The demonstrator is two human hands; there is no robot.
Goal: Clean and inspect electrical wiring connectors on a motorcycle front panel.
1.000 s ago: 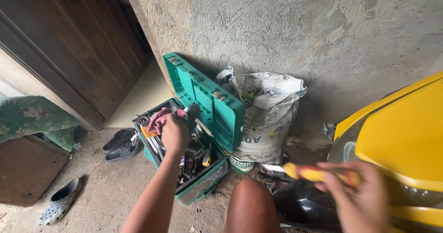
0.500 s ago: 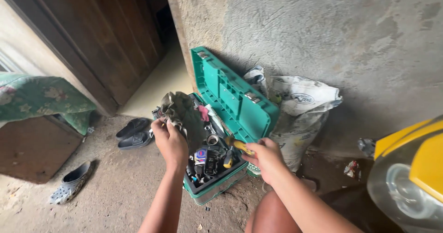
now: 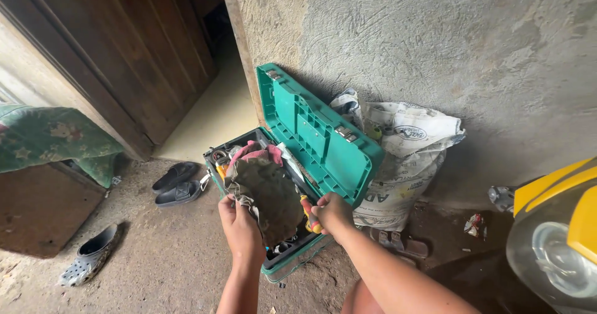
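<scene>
One toolbox (image 3: 323,141) stands open on the floor, its lid leaning on the wall, apparently to keep the tray reachable. One sack (image 3: 404,158) slumps beside it. One dirty rag (image 3: 270,196) is lifted over the tray, the left hand (image 3: 239,227) closed on its lower edge. The right hand (image 3: 333,213) is clenched round one yellow-handled tool (image 3: 309,214) above the tray. Three shoes (image 3: 177,183) lie well apart to the left.

Soft, even daylight; dim doorway (image 3: 211,15) upper left. Faint shadow under toolbox lid (image 3: 317,133). Sharp centre, wide-angle stretch at edges, no glare.
</scene>
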